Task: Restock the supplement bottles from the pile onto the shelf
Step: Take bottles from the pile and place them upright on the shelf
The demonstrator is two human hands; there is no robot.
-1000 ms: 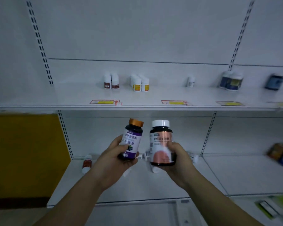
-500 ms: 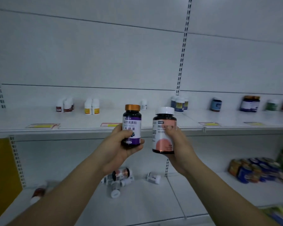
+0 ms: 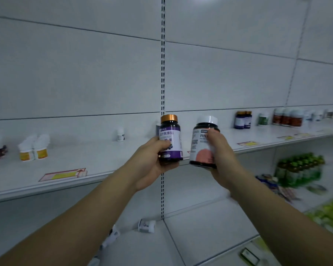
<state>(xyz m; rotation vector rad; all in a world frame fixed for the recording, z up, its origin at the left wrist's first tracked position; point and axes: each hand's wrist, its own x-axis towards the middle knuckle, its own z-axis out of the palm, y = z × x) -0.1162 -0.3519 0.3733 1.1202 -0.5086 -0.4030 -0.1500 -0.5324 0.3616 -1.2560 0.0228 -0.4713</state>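
Left hand [image 3: 152,160] grasps the purple-label bottle [image 3: 170,139] round its lower body; right hand [image 3: 222,152] grasps the pink-label bottle [image 3: 203,144] mid-label; both upright, held before the upper shelf [image 3: 108,158]; judged rigid, light, glossy labels slippery; hold the body, not the cap.

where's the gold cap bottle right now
In the head view it is near centre, the purple-label bottle held upright in the left hand, just left of the white-capped bottle in the right hand.

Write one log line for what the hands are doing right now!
left hand: holds purple-label bottle | right hand: holds pink-label bottle | both raised before shelf, not placed
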